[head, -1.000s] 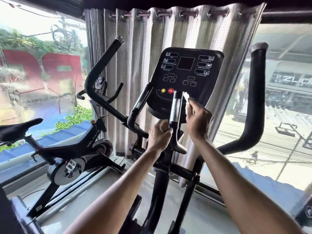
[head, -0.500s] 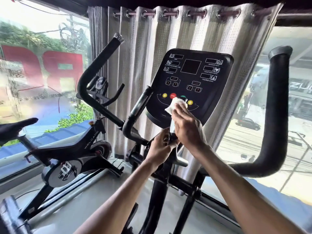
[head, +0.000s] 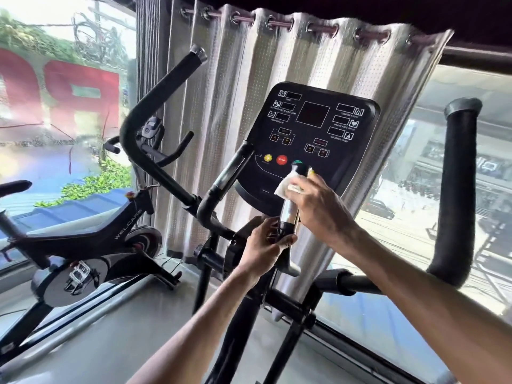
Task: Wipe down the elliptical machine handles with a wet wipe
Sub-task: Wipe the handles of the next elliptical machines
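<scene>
Near the console (head: 313, 128), the wipe (head: 284, 187) is pinched round the handle (head: 288, 214) by the right hand (head: 321, 209), lower than before and clear of the tip, with the base gripped by the left hand (head: 263, 248), so wiping is judged underway.

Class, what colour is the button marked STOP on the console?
Red; the STOP button shows best in the head view.

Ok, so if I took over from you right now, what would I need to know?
Left grip holds the base of the short chrome-and-black inner handle.
Right grip presses the white wet wipe round that handle near its top.
Under way: this handle.
Probably left: the matching short handle beside it, the long black padded left handle and the long black padded right handle. Nothing shows whether those were wiped.
</scene>
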Tool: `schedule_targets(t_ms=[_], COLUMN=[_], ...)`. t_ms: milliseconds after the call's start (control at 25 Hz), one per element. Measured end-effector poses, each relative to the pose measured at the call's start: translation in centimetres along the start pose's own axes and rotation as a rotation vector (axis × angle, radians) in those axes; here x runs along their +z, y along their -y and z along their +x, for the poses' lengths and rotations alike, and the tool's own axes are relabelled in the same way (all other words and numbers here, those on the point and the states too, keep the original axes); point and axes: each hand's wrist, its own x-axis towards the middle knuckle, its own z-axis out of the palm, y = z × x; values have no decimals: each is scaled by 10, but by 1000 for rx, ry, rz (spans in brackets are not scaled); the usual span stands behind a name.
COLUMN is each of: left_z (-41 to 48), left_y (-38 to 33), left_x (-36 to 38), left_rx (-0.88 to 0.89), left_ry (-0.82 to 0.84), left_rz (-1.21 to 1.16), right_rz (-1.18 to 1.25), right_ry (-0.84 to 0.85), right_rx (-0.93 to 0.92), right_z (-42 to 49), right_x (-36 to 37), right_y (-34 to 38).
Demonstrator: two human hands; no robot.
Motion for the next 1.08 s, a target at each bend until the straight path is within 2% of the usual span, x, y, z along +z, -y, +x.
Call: schedule_targets(t_ms=[160,280,360,480,600,760,880,1000,1080], left_z=[-2,-5,-5,-8,-9,-9,-9,-9,-9], left_y=[1,-3,-2,-3,-4,-4,-4,-2,-3], left_x=[1,1,1,1,1,2,2,3,3], left_rx=[7,12,15,25,19,21,33,44,41], left_ry=[-18,-15,-27,-20,-24,-40,-49,-51,-45], left_rz=[-28,-16,-19,-21,-35,-47,-54,-72,-91], right_rz=[-65,-126,-185,-169,-195,-108,42,345,698], right_ry=[59,64,67,60,84,3,-199,-355,-341], right_rx=[-152,-145,-239,-206,-269,-6,186,650,989], right_z=[-1,4,5,12,12,24,25,9,9], right_x=[-3,-6,-6,-9,-3,0,3,12,25], right_y=[-11,-19,-19,-20,-20,-22,-11,19,26])
